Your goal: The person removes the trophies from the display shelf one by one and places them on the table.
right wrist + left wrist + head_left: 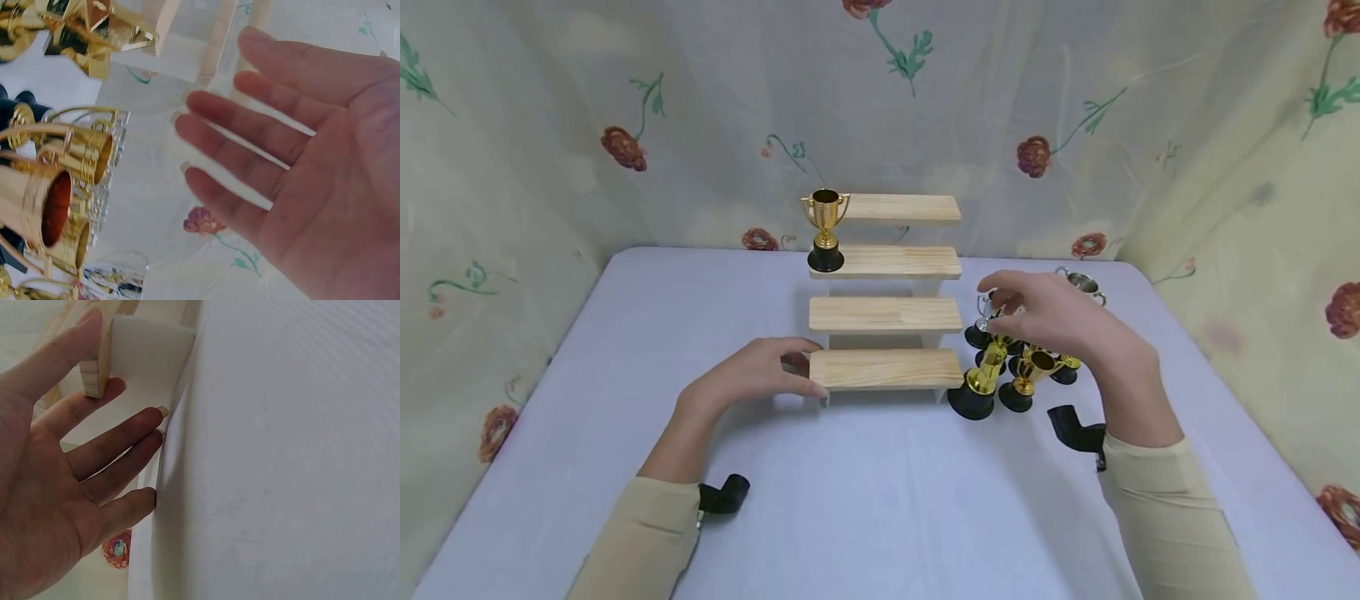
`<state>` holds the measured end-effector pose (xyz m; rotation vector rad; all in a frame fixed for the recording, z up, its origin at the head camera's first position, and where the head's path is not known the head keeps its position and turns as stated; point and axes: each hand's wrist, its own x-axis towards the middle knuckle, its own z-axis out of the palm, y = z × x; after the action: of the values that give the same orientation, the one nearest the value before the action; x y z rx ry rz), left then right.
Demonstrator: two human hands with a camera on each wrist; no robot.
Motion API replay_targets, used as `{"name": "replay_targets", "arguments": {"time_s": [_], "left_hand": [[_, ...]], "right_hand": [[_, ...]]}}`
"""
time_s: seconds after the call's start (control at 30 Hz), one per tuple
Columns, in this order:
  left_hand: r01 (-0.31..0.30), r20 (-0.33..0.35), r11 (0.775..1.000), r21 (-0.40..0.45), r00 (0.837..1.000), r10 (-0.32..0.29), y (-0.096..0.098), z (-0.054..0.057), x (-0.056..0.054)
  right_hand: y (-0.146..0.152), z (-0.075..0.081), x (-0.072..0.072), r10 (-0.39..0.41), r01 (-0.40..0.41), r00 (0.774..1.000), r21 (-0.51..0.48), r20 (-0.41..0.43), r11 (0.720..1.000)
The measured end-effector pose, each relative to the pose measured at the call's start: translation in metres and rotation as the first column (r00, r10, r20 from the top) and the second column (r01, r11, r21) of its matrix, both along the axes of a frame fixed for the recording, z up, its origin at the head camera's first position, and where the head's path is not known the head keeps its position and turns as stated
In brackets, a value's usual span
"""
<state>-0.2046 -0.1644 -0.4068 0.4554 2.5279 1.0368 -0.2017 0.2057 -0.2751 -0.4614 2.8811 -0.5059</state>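
Note:
My left hand [752, 371] is at the left end of a stepped wooden display stand [883, 315], thumb and index finger pinching the lowest board's end. In the left wrist view, that board [94, 375] lies between thumb and index finger, and the other fingers extend beside it. My right hand [1045, 312] hovers over a cluster of small trophies at the stand's right, palm down and holding nothing. The right wrist view shows its fingers [231, 159] spread apart, beside gold trophy cups [31, 200]. A gold trophy cup [825, 229] on a black base stands at the left of a upper step.
Nearest in the cluster, a gold trophy with a black base [972, 402] leans close to the stand's lower right end. A silver cup [1082, 283] is at the back right. White cloth covers the table [865, 500]; a flower-patterned curtain [722, 108] hangs behind it.

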Motion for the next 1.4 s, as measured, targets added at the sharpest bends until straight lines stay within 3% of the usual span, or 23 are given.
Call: {"name": "replay_targets", "arguments": {"time_s": [0.17, 0.37, 0.7, 0.87, 1.03, 1.2, 1.4], "left_hand": [[-0.007, -0.004, 1.0, -0.002, 1.0, 0.007, 0.0, 0.0, -0.001], [-0.006, -0.001, 1.0, 0.001, 1.0, 0.006, 0.001, 0.0, -0.002], [-0.004, -0.007, 1.0, 0.002, 1.0, 0.004, 0.002, -0.003, -0.001], [0.003, 0.0, 1.0, 0.0, 1.0, -0.003, 0.002, -0.004, 0.0], [-0.002, -0.004, 1.0, 0.001, 1.0, 0.002, 0.001, -0.003, 0.0], [-0.003, 0.0, 1.0, 0.006, 1.0, 0.003, 0.0, -0.001, 0.001], [-0.02, 0.011, 1.0, -0.001, 1.0, 0.02, 0.002, 0.0, -0.001]], "right_hand": [[-0.008, 0.0, -0.003, 0.017, -0.017, 1.0, -0.053, -0.005, 0.998], [-0.022, 0.001, -0.006, 0.091, -0.089, 0.996, -0.139, 0.011, 0.986], [-0.045, 0.002, -0.021, 0.169, -0.159, 0.985, -0.198, 0.034, 0.967], [-0.053, -0.004, -0.027, 0.17, -0.158, 0.985, -0.257, 0.025, 0.953], [-0.066, -0.005, -0.035, 0.165, -0.158, 0.986, -0.297, -0.004, 0.942], [-0.08, 0.004, -0.039, 0.188, -0.201, 0.98, -0.309, -0.07, 0.93], [-0.097, 0.016, -0.047, 0.187, -0.216, 0.974, -0.274, -0.129, 0.937]]}}
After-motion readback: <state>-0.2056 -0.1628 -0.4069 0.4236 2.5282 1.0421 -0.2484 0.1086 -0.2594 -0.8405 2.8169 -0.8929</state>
